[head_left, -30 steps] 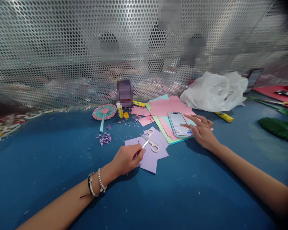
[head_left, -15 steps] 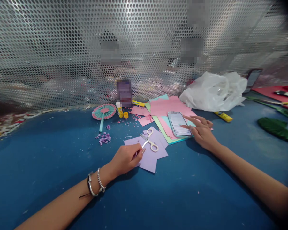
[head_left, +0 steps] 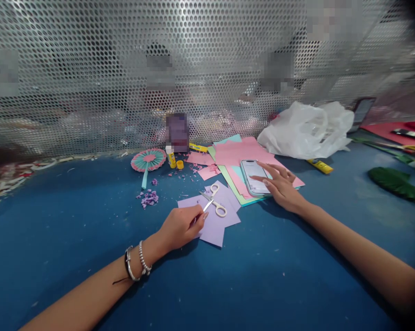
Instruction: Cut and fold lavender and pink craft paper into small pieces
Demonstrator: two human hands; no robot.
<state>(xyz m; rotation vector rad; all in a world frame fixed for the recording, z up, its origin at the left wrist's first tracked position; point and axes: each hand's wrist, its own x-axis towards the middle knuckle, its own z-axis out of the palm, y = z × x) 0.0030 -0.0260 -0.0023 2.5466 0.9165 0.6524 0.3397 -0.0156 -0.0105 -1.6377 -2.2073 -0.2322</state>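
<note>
My left hand rests on a sheet of purple paper with its fingers curled and pinched together; what they hold, if anything, I cannot make out. Its fingertips lie just short of the blade tips of small white-handled scissors lying on the same paper. My right hand is spread over a smartphone with its screen lit, the index finger touching the screen. The phone lies on a stack of pink, green and teal paper sheets.
A folded paper fan, a glue stick with its yellow cap and purple scraps lie on the blue table. A white plastic bag, a yellow tube and green material sit to the right. A perforated metal screen closes the back.
My right hand has slid a little to the left over the phone screen. My left hand has stayed put on the purple paper.
</note>
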